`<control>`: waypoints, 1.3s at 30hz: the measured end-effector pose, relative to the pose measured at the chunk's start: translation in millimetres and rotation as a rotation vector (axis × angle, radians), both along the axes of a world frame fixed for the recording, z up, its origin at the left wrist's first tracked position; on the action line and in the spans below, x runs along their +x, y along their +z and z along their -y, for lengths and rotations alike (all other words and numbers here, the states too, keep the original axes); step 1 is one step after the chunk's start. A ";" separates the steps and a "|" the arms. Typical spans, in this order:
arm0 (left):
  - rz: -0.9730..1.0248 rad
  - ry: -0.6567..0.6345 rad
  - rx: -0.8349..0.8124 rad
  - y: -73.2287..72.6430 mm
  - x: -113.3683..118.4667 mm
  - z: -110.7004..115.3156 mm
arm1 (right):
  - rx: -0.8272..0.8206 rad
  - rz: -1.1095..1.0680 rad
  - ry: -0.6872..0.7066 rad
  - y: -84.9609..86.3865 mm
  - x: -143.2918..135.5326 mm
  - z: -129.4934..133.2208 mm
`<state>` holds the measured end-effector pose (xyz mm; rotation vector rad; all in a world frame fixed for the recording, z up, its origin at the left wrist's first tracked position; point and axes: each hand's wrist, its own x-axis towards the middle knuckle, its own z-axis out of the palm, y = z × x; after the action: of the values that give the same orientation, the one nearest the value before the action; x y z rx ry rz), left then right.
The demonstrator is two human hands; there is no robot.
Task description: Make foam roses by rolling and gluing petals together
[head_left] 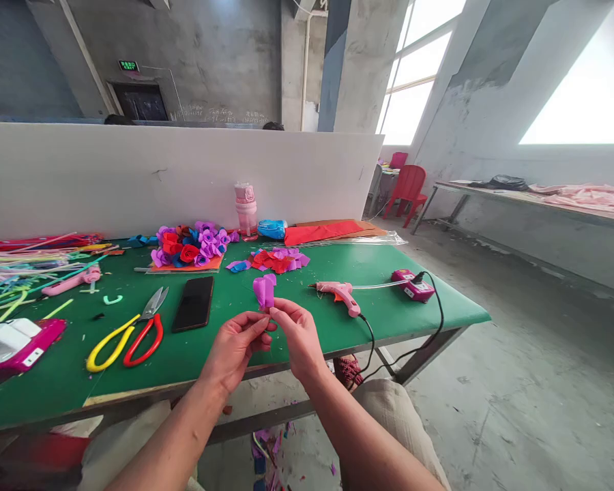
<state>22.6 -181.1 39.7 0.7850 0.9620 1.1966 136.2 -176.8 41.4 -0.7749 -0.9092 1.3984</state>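
Observation:
A small purple paper flower (264,292), partly curled, stands up from the fingertips of both hands above the table's front edge. My right hand (301,335) pinches its lower part between thumb and fingers. Close beside it, my left hand (241,346) is closed at the flower's base, its fingertips almost touching the right ones. The fingers hide the bottom end of the flower. To the right lies a pink glue gun (338,294) with a clear glue stick in its back. Loose red and purple paper petals (279,260) lie just beyond the hands.
On the green table (389,266) are a black phone (193,303), scissors (133,334), a heap of paper flowers (192,244), a pink bottle (246,211) and a power strip (414,285) with a hanging cord. A white partition (184,170) rises behind. Several pipe-cleaner-like strips (35,262) lie left.

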 end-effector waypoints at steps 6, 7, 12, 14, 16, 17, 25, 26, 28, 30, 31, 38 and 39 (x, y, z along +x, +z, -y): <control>-0.007 0.007 -0.005 0.6 -0.6 0.6 | 0.024 0.031 -0.058 -6.9 -1.6 -4.4; -0.008 0.005 -0.008 0.4 -1.2 0.6 | 0.025 0.034 -0.061 -7.7 -1.5 -5.1; -0.013 -0.029 -0.005 -1.8 -4.5 -0.2 | 0.041 0.052 -0.014 -6.5 1.2 -6.3; -0.019 -0.036 -0.005 -2.7 -4.8 -0.5 | 0.052 0.053 -0.015 -5.5 2.4 -6.5; -0.020 -0.039 -0.004 -2.9 -4.2 -0.2 | 0.060 0.050 -0.019 -5.5 3.2 -7.0; -0.020 -0.041 -0.002 -2.6 -3.6 0.2 | 0.059 0.046 -0.015 -5.8 3.4 -7.4; -0.034 -0.042 -0.002 2.9 2.3 3.1 | 0.002 0.001 0.000 -9.3 5.7 -10.2; -0.037 -0.040 -0.002 3.1 2.4 3.3 | -0.001 0.000 0.001 -9.3 5.9 -10.2; -0.042 -0.030 -0.001 3.1 2.4 3.6 | -0.002 -0.003 0.004 -9.1 5.9 -9.9; -0.047 -0.016 0.001 2.9 2.3 3.9 | -0.003 -0.005 0.003 -8.3 5.6 -9.1; -0.049 -0.010 0.001 2.8 2.3 4.0 | -0.003 -0.004 -0.002 -7.8 5.3 -8.6; -0.099 0.019 0.027 3.3 3.1 4.4 | -0.009 0.023 -0.005 -6.0 3.9 -7.1; -0.107 0.023 0.029 3.1 3.0 4.4 | -0.005 0.030 -0.008 -6.5 3.8 -7.3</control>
<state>25.7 -185.5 42.8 0.8706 1.0455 1.2001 140.1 -169.5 34.9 -0.8046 -0.9244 1.3857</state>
